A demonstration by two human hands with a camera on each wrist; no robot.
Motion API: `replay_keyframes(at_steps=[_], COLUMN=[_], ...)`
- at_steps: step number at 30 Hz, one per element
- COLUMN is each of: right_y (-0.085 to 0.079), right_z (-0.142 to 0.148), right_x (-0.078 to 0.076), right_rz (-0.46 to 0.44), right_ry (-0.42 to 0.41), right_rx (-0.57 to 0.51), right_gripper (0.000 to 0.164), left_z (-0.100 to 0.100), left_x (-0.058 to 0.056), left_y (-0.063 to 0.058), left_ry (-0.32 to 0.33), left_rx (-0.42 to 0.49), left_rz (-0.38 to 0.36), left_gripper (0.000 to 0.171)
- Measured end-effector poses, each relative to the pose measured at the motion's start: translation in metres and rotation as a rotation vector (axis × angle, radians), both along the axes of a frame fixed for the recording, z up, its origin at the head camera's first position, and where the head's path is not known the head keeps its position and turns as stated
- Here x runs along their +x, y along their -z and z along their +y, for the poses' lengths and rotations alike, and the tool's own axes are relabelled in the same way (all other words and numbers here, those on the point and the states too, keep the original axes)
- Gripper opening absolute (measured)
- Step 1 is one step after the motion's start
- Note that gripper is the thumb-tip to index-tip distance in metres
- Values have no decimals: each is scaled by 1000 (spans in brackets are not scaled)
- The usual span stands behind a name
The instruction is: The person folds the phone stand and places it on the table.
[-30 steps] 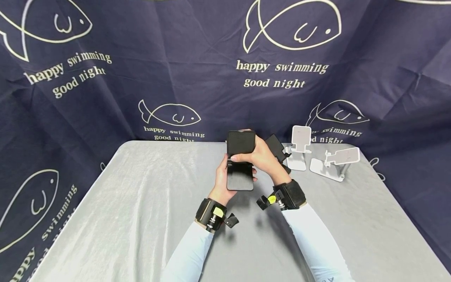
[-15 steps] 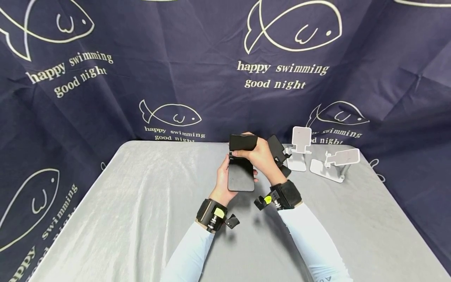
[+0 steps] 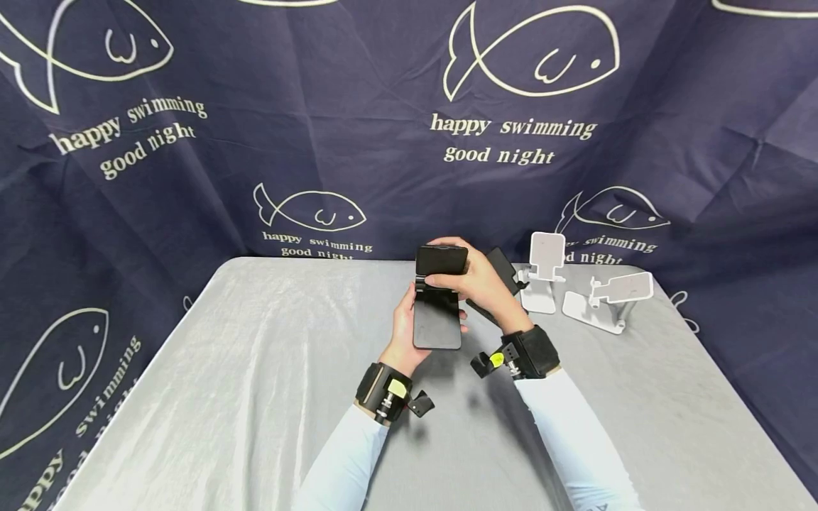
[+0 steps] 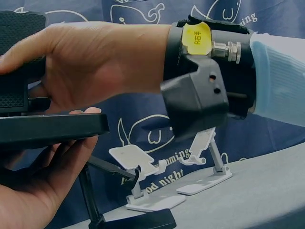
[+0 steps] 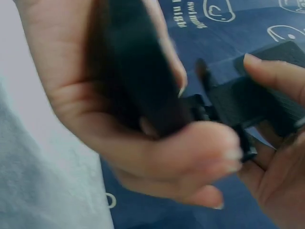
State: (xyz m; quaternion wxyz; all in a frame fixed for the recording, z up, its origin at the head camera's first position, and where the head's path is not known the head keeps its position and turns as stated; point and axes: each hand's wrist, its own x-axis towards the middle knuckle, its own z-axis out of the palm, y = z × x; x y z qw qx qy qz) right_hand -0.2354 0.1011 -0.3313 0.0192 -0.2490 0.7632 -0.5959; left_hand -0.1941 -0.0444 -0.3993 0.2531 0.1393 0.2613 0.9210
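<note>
A black folding phone stand (image 3: pixel 437 323) is held up above the table between both hands. My left hand (image 3: pixel 402 333) grips its flat base from below, fingertips showing at the far edge. My right hand (image 3: pixel 476 273) pinches the hinged upper part, its thumb lying across the front near the hinge. In the left wrist view, the textured upper plate (image 4: pixel 21 33) stands above the base (image 4: pixel 52 130). The right wrist view is blurred, with the left hand (image 5: pixel 157 152) around the base and the right hand's thumb (image 5: pixel 274 74) on the plate.
A second black phone stand (image 3: pixel 503 268) sits just behind the right hand, partly hidden by it. Two white phone stands (image 3: pixel 547 255) (image 3: pixel 623 287) stand at the table's back right. A dark blue printed curtain (image 3: pixel 383 128) hangs behind the grey-covered table (image 3: pixel 268 369).
The stand's upper plate has tilted and looks shorter from the head view, with the right hand shifting slightly along with it. The left hand and base have hardly moved.
</note>
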Motion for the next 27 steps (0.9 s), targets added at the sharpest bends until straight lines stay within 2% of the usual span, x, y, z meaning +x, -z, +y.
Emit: replay_keyframes(at_steps=[3,6,9,14,17,20,23,27], right_y=[-9,-21,-35,-51,-55,-56,-57,-56], right_z=[4,6,6,0,-4,-7,-8,-9], right_x=[0,-1,0,2,5,8,11,13], right_rz=[52,161,256,405,430,416,391,381], right_ry=[-43,-12,55,111,74,8,-16,17], right_rx=[-49,-25,66,334,484,582,626,647], right_gripper=[72,89,103,111,104,89,66,34], left_z=[0,-1,-1,-1,1,2,3,4], left_x=[-1,-2,-3,-3,-2,-2,-2,-2], left_y=[0,0,0,1,2,3,3,4], left_ry=[9,17,16,40,53,46,37,27], left_rx=[8,5,-1,-2,-4,-15,-18,-10], left_rz=[0,-15,-21,-19,-15,-9,-9,-11], left_gripper=[60,61,62,64,64,63,62,61])
